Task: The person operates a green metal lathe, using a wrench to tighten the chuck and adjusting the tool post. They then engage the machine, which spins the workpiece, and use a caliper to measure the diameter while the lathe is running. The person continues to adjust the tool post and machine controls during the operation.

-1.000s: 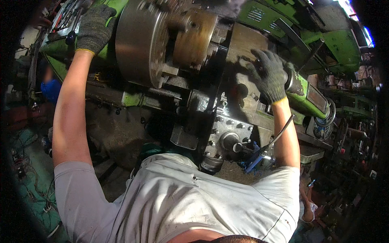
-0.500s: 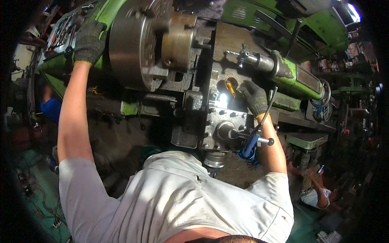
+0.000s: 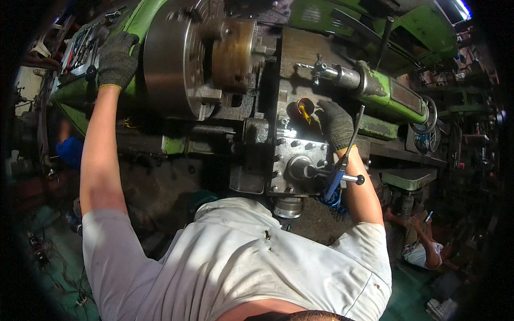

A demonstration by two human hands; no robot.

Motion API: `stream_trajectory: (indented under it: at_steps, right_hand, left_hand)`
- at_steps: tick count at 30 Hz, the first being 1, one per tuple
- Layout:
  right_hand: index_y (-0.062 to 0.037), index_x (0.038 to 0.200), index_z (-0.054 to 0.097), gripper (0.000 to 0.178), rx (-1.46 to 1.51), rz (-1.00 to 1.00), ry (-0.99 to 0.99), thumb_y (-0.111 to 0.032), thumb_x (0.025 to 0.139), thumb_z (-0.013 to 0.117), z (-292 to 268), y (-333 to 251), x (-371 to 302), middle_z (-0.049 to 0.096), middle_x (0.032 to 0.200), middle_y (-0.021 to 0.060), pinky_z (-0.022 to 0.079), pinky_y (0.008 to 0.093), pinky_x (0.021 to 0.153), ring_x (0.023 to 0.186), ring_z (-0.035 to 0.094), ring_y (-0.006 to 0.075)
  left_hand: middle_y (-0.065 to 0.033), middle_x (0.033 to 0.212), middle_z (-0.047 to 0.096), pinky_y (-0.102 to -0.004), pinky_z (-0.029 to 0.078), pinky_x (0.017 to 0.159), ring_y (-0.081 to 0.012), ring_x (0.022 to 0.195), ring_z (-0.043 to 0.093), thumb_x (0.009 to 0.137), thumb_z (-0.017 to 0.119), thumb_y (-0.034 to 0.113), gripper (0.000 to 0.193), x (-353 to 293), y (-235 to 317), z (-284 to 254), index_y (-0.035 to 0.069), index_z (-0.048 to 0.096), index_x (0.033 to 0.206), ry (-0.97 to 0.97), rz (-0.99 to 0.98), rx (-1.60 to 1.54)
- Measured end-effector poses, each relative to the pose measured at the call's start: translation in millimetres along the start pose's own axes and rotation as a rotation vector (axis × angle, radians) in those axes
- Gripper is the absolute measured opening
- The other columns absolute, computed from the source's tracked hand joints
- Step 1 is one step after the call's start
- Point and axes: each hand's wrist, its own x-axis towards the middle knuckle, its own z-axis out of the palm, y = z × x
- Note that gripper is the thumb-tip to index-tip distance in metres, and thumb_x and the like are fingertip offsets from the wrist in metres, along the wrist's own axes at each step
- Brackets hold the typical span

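Note:
My left hand (image 3: 118,60), in a dark knitted glove, rests on the green headstock (image 3: 135,25) of a lathe with its fingers apart. A lever with a black knob (image 3: 91,71) stands beside its wrist. To its right is the big chuck (image 3: 172,61), gripping a brownish metal cylinder (image 3: 233,53); both look blurred as if turning. My right hand (image 3: 337,124), gloved alike, lies over the carriage with fingers stretched leftward, holding nothing that I can see. Just left of its fingertips sits a small round cup (image 3: 304,101) with a yellow-handled item in it.
A bolted tool post (image 3: 301,168) with a black-knobbed lever (image 3: 360,180) stands nearest me, a blue air gun (image 3: 332,184) hanging on it. Behind, the tailstock (image 3: 393,96) carries a drill bit (image 3: 306,66). Hand tools (image 3: 80,48) lie far left. Another person (image 3: 423,246) sits at lower right.
Both hands stay in nearly the same places. The view has shifted slightly, and the bright glare beside the cup has shrunk. The chuck is blurred in both frames.

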Motion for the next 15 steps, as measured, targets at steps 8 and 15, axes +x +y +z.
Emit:
stream_trajectory:
  at_steps: [8, 15]
  right_hand:
    - [-0.0034, 0.119, 0.071, 0.029, 0.121, 0.050, 0.080, -0.001, 0.091, 0.063, -9, 7, -21, 0.073, 0.112, 0.0210, 0.056, 0.0439, 0.092, 0.104, 0.070, 0.0390]
    - [-0.0024, 0.118, 0.070, 0.028, 0.063, -0.001, 0.054, 0.000, 0.091, 0.064, -10, 2, -24, 0.072, 0.115, 0.0203, 0.055, 0.0435, 0.096, 0.111, 0.068, 0.0389]
  left_hand:
    - [-0.0146, 0.113, 0.068, -0.0490, 0.048, 0.099, -0.0376, 0.110, 0.063, 0.093, 0.067, 0.027, 0.023, 0, 1, 1, 0.011, 0.074, 0.108, 0.022, -0.015, -0.003]
    - [-0.0148, 0.114, 0.069, -0.0497, 0.048, 0.099, -0.0376, 0.111, 0.063, 0.094, 0.066, 0.027, 0.023, 0, 0, 1, 0.011, 0.074, 0.107, 0.009, -0.036, -0.040]
